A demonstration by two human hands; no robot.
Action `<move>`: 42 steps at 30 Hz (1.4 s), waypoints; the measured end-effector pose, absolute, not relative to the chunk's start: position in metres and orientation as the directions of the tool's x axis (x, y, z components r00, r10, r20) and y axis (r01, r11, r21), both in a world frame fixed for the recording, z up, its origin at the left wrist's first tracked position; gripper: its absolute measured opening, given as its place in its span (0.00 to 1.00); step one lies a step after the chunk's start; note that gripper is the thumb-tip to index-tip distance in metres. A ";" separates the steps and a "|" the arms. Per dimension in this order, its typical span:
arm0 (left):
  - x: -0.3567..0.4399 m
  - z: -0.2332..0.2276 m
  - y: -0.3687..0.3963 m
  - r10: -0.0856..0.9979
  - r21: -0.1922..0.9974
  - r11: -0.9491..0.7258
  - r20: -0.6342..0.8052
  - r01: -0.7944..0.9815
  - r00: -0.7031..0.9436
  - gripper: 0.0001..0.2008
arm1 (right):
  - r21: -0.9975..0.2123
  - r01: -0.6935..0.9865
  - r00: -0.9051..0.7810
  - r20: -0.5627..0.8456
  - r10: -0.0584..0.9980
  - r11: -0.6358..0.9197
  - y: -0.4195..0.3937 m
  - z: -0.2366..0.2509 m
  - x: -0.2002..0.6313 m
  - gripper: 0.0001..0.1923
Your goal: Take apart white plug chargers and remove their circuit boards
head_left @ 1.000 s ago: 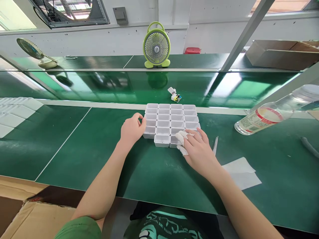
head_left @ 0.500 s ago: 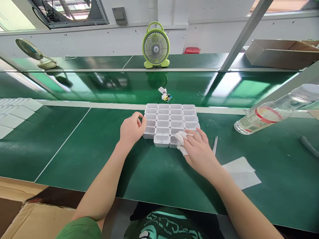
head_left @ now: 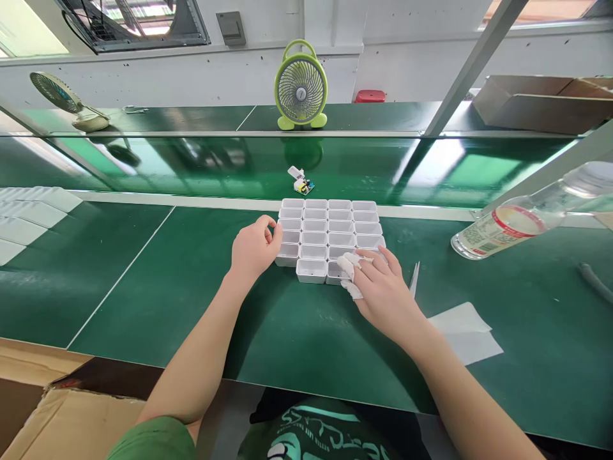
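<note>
A white plastic tray [head_left: 330, 227] with several empty square compartments lies on the green bench in front of me. My left hand [head_left: 253, 248] rests loosely curled against the tray's left edge, fingertips touching it. My right hand [head_left: 380, 287], with white cots on some fingers, lies flat on the tray's near right corner, covering it. Neither hand grips anything. Beyond the tray, a small circuit board [head_left: 301, 181] with a white part lies on the glossy green conveyor belt [head_left: 191, 169].
Tweezers [head_left: 414, 279] and white paper sheets [head_left: 464, 332] lie right of my right hand. A clear bottle [head_left: 517, 220] lies tilted at far right. White trays [head_left: 29, 214] sit far left. A green fan [head_left: 301, 86], a cardboard box [head_left: 541, 102] and a red object [head_left: 370, 96] stand behind the belt.
The small circuit board has travelled leftward along the conveyor belt. Both hands stay in place on the tray.
</note>
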State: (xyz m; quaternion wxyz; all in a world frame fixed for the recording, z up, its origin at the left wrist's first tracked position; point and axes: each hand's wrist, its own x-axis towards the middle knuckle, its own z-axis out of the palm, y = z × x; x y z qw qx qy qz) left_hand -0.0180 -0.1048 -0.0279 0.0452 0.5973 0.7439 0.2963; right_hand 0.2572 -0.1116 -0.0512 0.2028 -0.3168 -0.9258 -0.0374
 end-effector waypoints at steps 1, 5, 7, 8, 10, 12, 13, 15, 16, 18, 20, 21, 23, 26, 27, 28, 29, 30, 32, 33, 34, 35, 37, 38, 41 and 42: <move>-0.018 -0.028 -0.105 0.915 0.495 0.108 0.288 0.862 -0.281 0.10 | -0.059 0.601 -0.718 0.400 0.570 0.797 -0.112 -0.051 0.257 0.20; -0.019 -0.029 -0.104 0.915 0.497 0.102 0.292 0.862 -0.277 0.10 | -0.059 0.601 -0.719 0.396 0.571 0.797 -0.111 -0.051 0.257 0.19; -0.019 -0.030 -0.104 0.915 0.498 0.098 0.296 0.862 -0.275 0.10 | -0.058 0.604 -0.719 0.391 0.575 0.795 -0.112 -0.051 0.257 0.19; -0.019 -0.030 -0.104 0.914 0.498 0.096 0.299 0.862 -0.274 0.10 | -0.056 0.605 -0.719 0.389 0.575 0.794 -0.112 -0.050 0.257 0.19; -0.020 -0.030 -0.104 0.912 0.499 0.090 0.307 0.862 -0.272 0.10 | -0.054 0.607 -0.718 0.391 0.576 0.793 -0.112 -0.050 0.256 0.21; -0.020 -0.031 -0.104 0.911 0.499 0.082 0.314 0.862 -0.269 0.10 | -0.059 0.611 -0.709 0.403 0.579 0.789 -0.112 -0.050 0.256 0.21; -0.020 -0.031 -0.104 0.910 0.500 0.078 0.318 0.863 -0.267 0.10 | -0.064 0.615 -0.701 0.411 0.583 0.786 -0.112 -0.050 0.256 0.21; -0.020 -0.031 -0.104 0.908 0.498 0.068 0.328 0.864 -0.260 0.10 | -0.073 0.624 -0.684 0.431 0.588 0.778 -0.112 -0.050 0.256 0.19; -0.021 -0.032 -0.104 0.907 0.497 0.061 0.334 0.866 -0.255 0.10 | -0.075 0.627 -0.678 0.438 0.590 0.776 -0.112 -0.049 0.256 0.18; -0.022 -0.032 -0.103 0.907 0.491 0.035 0.350 0.871 -0.234 0.10 | -0.076 0.630 -0.674 0.441 0.593 0.773 -0.111 -0.049 0.257 0.18; -0.021 -0.032 -0.103 0.909 0.479 -0.014 0.372 0.877 -0.189 0.10 | -0.075 0.630 -0.678 0.432 0.595 0.773 -0.111 -0.049 0.257 0.18; -0.020 -0.031 -0.103 0.909 0.472 -0.046 0.385 0.881 -0.159 0.10 | -0.075 0.631 -0.680 0.425 0.597 0.772 -0.111 -0.049 0.257 0.18; -0.017 -0.029 -0.104 0.903 0.432 -0.159 0.426 0.888 -0.046 0.11 | -0.072 0.635 -0.680 0.420 0.601 0.770 -0.112 -0.049 0.257 0.18; -0.010 -0.025 -0.109 0.857 0.327 -0.398 0.465 0.857 0.221 0.14 | -0.068 0.641 -0.678 0.417 0.605 0.765 -0.111 -0.049 0.257 0.17; -0.008 -0.025 -0.111 0.837 0.299 -0.465 0.455 0.833 0.304 0.15 | -0.066 0.641 -0.680 0.412 0.606 0.764 -0.111 -0.050 0.257 0.17; -0.006 -0.024 -0.112 0.823 0.284 -0.512 0.434 0.811 0.367 0.15 | -0.064 0.642 -0.682 0.408 0.607 0.764 -0.111 -0.050 0.256 0.18; -0.004 -0.024 -0.114 0.817 0.282 -0.537 0.408 0.795 0.407 0.14 | -0.062 0.641 -0.685 0.405 0.606 0.765 -0.111 -0.050 0.256 0.19; -0.003 -0.025 -0.115 0.816 0.287 -0.550 0.382 0.784 0.433 0.13 | -0.061 0.639 -0.688 0.402 0.605 0.767 -0.111 -0.050 0.256 0.20; -0.001 -0.026 -0.116 0.825 0.309 -0.551 0.346 0.775 0.448 0.12 | -0.059 0.636 -0.692 0.398 0.602 0.770 -0.110 -0.051 0.256 0.22; 0.000 -0.026 -0.116 0.832 0.325 -0.542 0.335 0.775 0.442 0.11 | -0.059 0.634 -0.694 0.395 0.601 0.771 -0.110 -0.051 0.256 0.22; 0.001 -0.027 -0.116 0.841 0.341 -0.531 0.327 0.775 0.432 0.11 | -0.059 0.633 -0.696 0.393 0.601 0.772 -0.110 -0.050 0.255 0.22; 0.003 -0.027 -0.116 0.850 0.357 -0.518 0.317 0.777 0.420 0.10 | -0.060 0.631 -0.698 0.390 0.600 0.773 -0.110 -0.050 0.255 0.22; 0.006 -0.027 -0.116 0.868 0.380 -0.489 0.301 0.785 0.394 0.09 | -0.060 0.629 -0.701 0.387 0.599 0.775 -0.111 -0.050 0.255 0.23; 0.007 -0.027 -0.116 0.875 0.385 -0.476 0.295 0.791 0.383 0.08 | -0.060 0.627 -0.703 0.386 0.597 0.777 -0.111 -0.050 0.256 0.24; 0.012 -0.028 -0.117 0.885 0.384 -0.454 0.297 0.804 0.358 0.07 | -0.064 0.624 -0.709 0.375 0.598 0.779 -0.112 -0.050 0.256 0.24; 0.014 -0.029 -0.117 0.887 0.385 -0.450 0.300 0.806 0.352 0.07 | -0.067 0.622 -0.710 0.372 0.598 0.780 -0.112 -0.050 0.256 0.25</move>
